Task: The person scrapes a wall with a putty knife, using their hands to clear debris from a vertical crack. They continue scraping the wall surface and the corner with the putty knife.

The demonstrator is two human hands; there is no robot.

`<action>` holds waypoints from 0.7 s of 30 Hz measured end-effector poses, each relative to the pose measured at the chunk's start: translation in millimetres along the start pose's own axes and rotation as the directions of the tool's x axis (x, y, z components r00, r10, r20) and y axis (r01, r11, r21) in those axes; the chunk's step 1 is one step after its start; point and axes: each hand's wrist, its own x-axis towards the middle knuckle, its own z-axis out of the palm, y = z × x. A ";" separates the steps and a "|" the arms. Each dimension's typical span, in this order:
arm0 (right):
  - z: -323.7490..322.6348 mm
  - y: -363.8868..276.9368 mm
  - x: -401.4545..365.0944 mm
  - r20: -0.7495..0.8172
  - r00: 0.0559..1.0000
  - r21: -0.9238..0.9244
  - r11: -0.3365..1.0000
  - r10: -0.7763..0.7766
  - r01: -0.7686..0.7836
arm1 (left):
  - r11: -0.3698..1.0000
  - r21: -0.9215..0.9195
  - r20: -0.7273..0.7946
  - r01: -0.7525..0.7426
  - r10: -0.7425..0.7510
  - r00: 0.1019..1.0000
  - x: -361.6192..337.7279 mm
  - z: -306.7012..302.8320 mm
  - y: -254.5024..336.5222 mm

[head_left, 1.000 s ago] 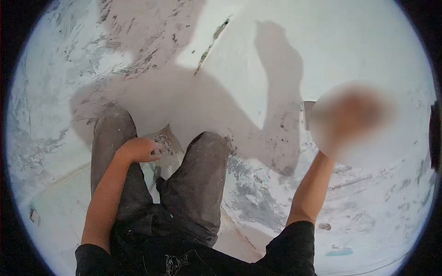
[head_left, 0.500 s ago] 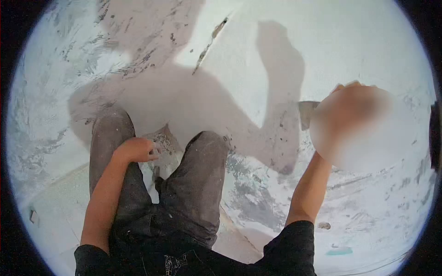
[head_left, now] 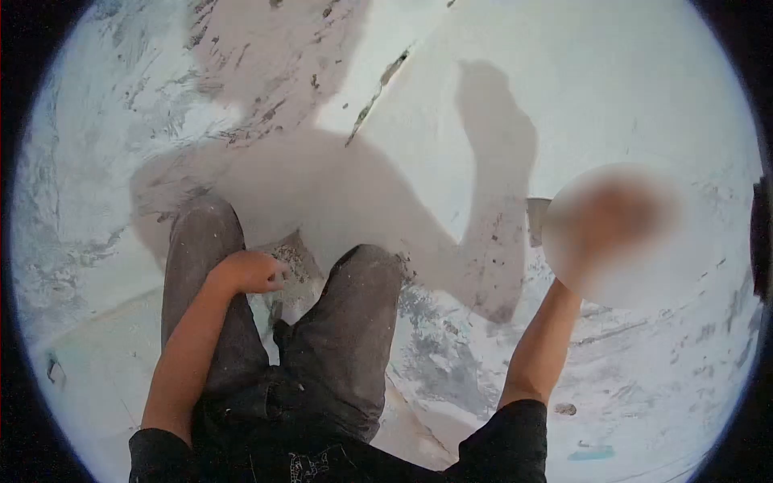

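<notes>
My right hand, mostly smeared by a blur, is low over the pale surface at the right. Out of its left side sticks the flat metal blade of a scraper, which it grips. My left hand rests by my left knee with its fingers curled; what they hold, if anything, is hidden. Right beside its fingertips, between my legs, is a flat grey piece with crumbly bits on it. A dark, narrow handle-like thing shows just below.
The white surface has grey smears and a dark crack. My knees stick up at the middle. A small lump and a turquoise mark appear at lower right. A dark object stands at the far right edge.
The whole view has shifted slightly, with the surface lower in it. My right hand and the scraper blade sit a little lower. My left hand stays by the knee.
</notes>
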 end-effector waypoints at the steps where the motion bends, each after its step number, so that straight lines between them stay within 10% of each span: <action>1: -2.1 -6.7 5.3 -0.020 0.992 -0.025 0.992 -0.126 0.125 | 1.000 -0.001 -0.012 0.007 -0.007 1.000 -1.0 -3.1 0.6; 21: 6.6 -11.0 -3.7 -0.015 0.989 -0.106 0.984 -0.146 0.144 | 1.000 -0.001 -0.009 -0.025 0.025 1.000 -3.4 -1.9 0.6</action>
